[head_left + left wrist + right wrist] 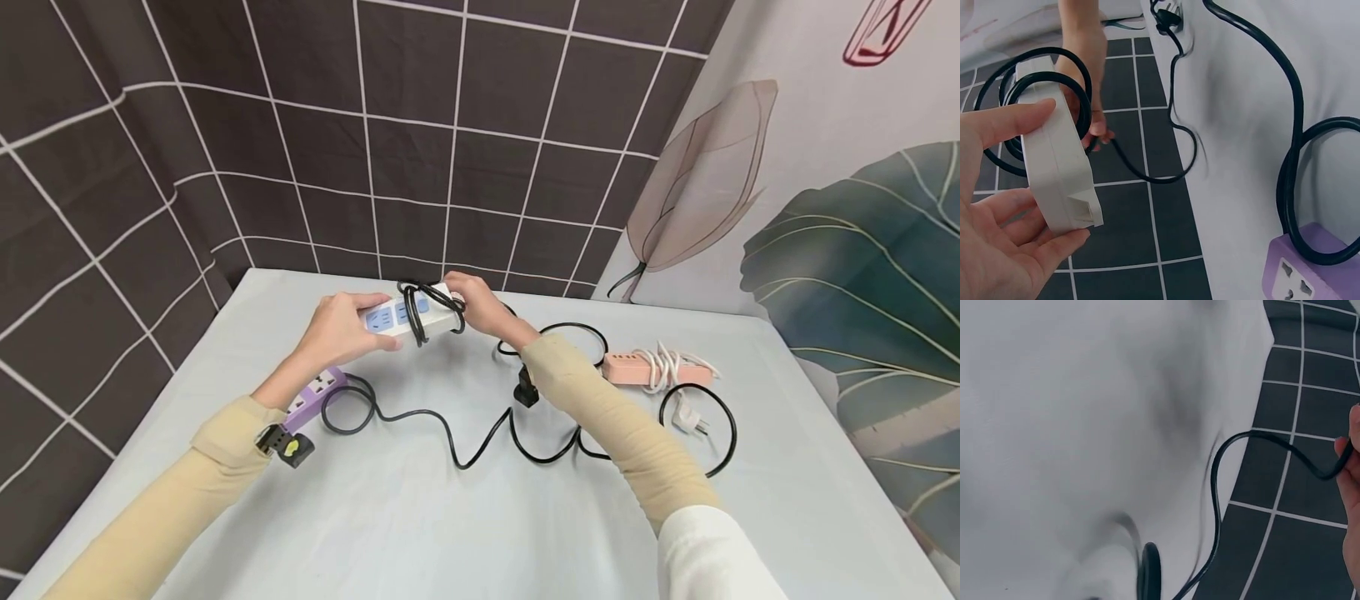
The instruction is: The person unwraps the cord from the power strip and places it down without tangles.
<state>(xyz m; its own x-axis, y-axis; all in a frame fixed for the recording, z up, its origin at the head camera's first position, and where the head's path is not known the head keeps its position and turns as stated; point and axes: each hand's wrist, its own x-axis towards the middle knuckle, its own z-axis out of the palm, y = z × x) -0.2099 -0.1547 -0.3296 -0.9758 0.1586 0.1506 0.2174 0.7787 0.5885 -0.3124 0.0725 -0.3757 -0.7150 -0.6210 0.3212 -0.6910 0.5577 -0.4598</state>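
Observation:
My left hand (337, 329) grips one end of a white power strip (381, 319) with blue socket faces, raised above the far part of the table. Several turns of black cord (1079, 69) go round the strip. In the left wrist view, thumb and fingers clasp the strip's narrow body from both sides. My right hand (480, 304) is at the strip's other end. The right wrist view shows its fingers (1349, 478) pinching the black cord, whose free length (1215, 487) hangs in a curve down to the table.
A purple power strip (318, 385) lies under my left forearm, its black cord (442, 417) snaking across the white table (465, 533). A black plug (527, 389) sits by my right forearm. To the right lies a pink power strip (628, 369) wrapped in white cord, with a white plug (685, 416).

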